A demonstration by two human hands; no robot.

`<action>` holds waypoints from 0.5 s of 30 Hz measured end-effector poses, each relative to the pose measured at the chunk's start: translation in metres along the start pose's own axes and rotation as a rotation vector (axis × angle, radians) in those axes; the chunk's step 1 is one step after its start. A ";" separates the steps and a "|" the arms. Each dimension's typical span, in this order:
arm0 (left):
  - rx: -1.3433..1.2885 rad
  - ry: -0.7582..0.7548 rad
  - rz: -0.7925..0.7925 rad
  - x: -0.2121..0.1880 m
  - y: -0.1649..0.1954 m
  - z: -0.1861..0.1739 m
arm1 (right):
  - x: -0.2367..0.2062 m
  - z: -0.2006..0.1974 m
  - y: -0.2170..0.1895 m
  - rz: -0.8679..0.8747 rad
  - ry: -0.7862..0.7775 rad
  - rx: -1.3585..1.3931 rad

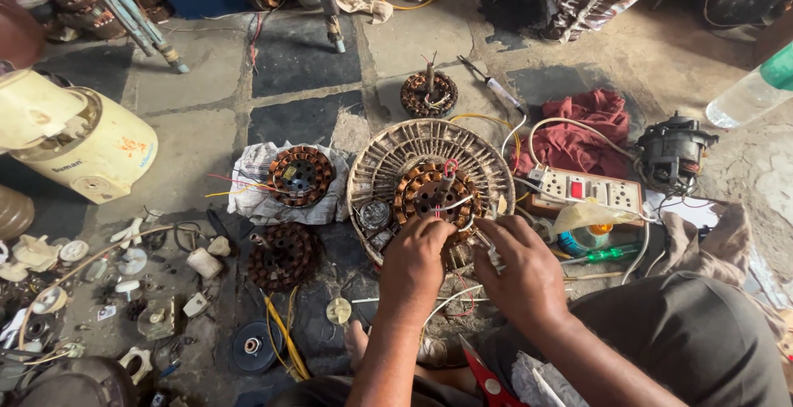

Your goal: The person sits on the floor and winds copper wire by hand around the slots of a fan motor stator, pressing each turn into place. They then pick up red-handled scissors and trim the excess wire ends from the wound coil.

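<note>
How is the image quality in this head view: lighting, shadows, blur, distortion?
Head view: soft, even daylight with no harsh glare; the left hand and right hand are sharp over the copper-wound stator in its round housing; wide-angle distortion bends the edges, stretching the cream appliance and plastic bottle; the lower left floor lies dim.

Switchboard (584,187) crowds right; bare floor (301,118) opens beyond.

Four copper-wound stators (301,174); one round fan housing (388,159); one switchboard (588,189); two screwdrivers (607,254); two hands (417,262).
</note>
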State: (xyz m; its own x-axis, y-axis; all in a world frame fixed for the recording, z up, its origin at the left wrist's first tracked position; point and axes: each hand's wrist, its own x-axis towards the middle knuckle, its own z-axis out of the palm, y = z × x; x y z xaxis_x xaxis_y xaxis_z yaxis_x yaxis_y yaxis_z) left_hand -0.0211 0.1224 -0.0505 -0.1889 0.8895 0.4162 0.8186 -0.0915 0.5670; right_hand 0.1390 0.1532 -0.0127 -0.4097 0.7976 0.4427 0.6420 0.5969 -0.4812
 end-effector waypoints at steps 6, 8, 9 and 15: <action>-0.002 0.045 0.065 -0.015 -0.012 -0.024 | 0.005 0.011 -0.029 -0.205 -0.009 -0.071; -0.011 0.073 0.096 -0.018 -0.015 -0.033 | 0.001 0.018 -0.032 -0.201 -0.022 -0.056; -0.018 0.085 0.113 -0.019 -0.015 -0.036 | -0.002 0.022 -0.033 -0.087 -0.059 0.007; 0.040 0.072 0.162 -0.031 -0.017 -0.045 | -0.027 0.046 -0.023 0.693 -0.344 0.382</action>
State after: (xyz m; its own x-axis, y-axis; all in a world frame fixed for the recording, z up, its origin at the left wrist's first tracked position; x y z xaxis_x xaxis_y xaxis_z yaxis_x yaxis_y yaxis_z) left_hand -0.0535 0.0758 -0.0411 -0.0899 0.8301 0.5503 0.8619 -0.2120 0.4606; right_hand 0.1052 0.1219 -0.0484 -0.2191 0.9380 -0.2687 0.5827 -0.0951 -0.8071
